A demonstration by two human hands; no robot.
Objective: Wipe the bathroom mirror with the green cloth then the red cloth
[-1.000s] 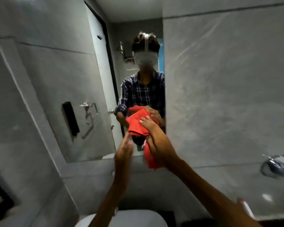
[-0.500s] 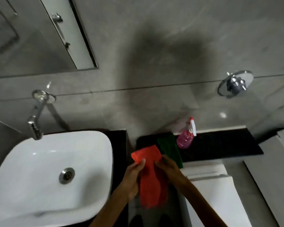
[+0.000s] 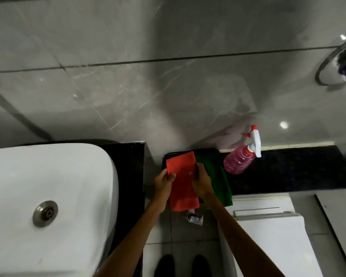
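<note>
The red cloth (image 3: 181,177) is folded into a long strip, its top on the left end of the black ledge (image 3: 288,168) and its lower end hanging past the front edge. My left hand (image 3: 164,183) grips its left side and my right hand (image 3: 201,181) grips its right side. The green cloth (image 3: 218,176) lies flat on the ledge just right of the red one, partly under my right hand. The mirror is out of view.
A pink spray bottle (image 3: 241,159) with a white trigger stands on the ledge right of the green cloth. A white sink (image 3: 48,206) is at the left, a white toilet tank (image 3: 268,226) at lower right. A chrome wall fitting (image 3: 340,60) is top right. A small glass object (image 3: 194,217) lies on the floor.
The view dropped from the mirror down to the ledge. Both hands carried the red cloth down and set its top on the ledge beside the green cloth.
</note>
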